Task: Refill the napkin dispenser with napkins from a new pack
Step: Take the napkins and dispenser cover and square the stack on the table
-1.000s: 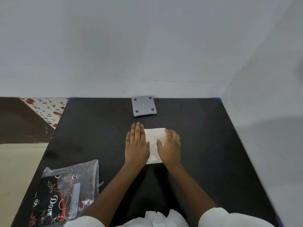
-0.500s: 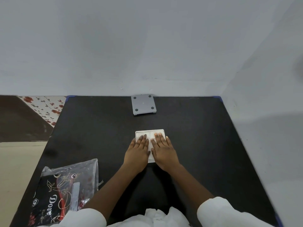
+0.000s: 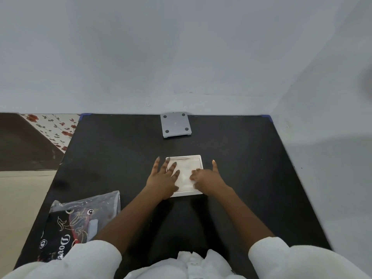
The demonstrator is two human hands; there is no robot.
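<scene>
A white square napkin dispenser [image 3: 183, 157] lies flat on the black table [image 3: 245, 158], with a stack of white napkins [image 3: 186, 170] inside its rim. My left hand [image 3: 163, 181] rests flat on the dispenser's left side, fingers spread over the napkins and the table. My right hand [image 3: 208, 179] lies on its right side, with fingers bent onto the napkins and one finger stretched along the outer edge. Neither hand grips anything. The opened clear and black napkin pack [image 3: 80, 220] lies at the near left.
A grey square plate with four black feet [image 3: 175, 124] lies at the table's far edge against the wall. A wall also runs along the table's right side. Crumpled white cloth [image 3: 193, 260] sits at the near edge between my sleeves.
The napkins went from a loose stack under my palms to lying inside the dispenser's rim. My hands slid back and spread apart toward its left and right sides.
</scene>
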